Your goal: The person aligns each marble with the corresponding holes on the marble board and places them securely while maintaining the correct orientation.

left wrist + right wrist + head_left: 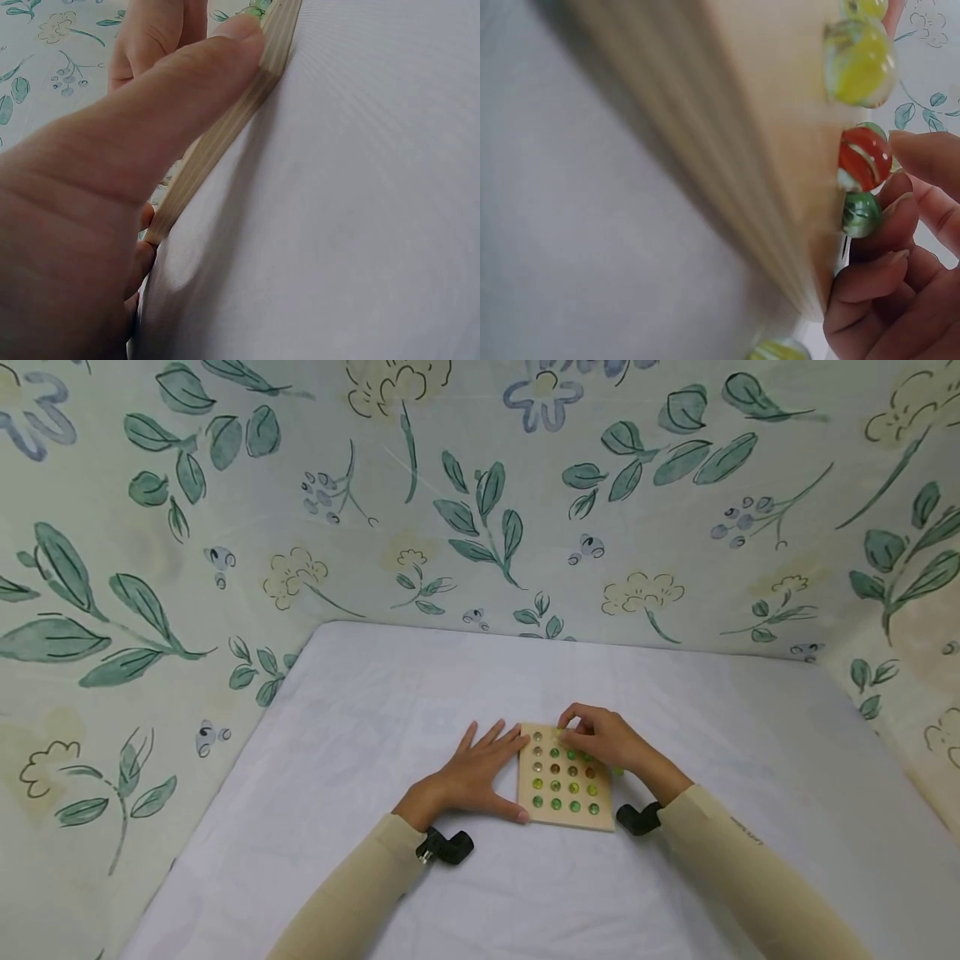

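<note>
A square wooden board (528,814) lies on the white cloth, with rows of glass marbles set in it. Green marbles (574,807) line its near edge, and a yellow row (573,787) sits behind them. My left hand (472,772) rests at the board's left edge, fingers spread and thumb (225,56) at the near corner. Over the far part of the board, my right hand (603,739) pinches a small yellowish marble (560,735), mostly hidden by the fingertips. In the right wrist view, these fingers are close to a red marble (865,159) and a green marble (861,214).
A loose yellow marble (780,350) lies on the cloth beside the board's right edge. White cloth (390,693) covers the table, which meets a floral backdrop (480,568) behind and at the sides. A black wrist camera (637,818) sits near the board's right corner.
</note>
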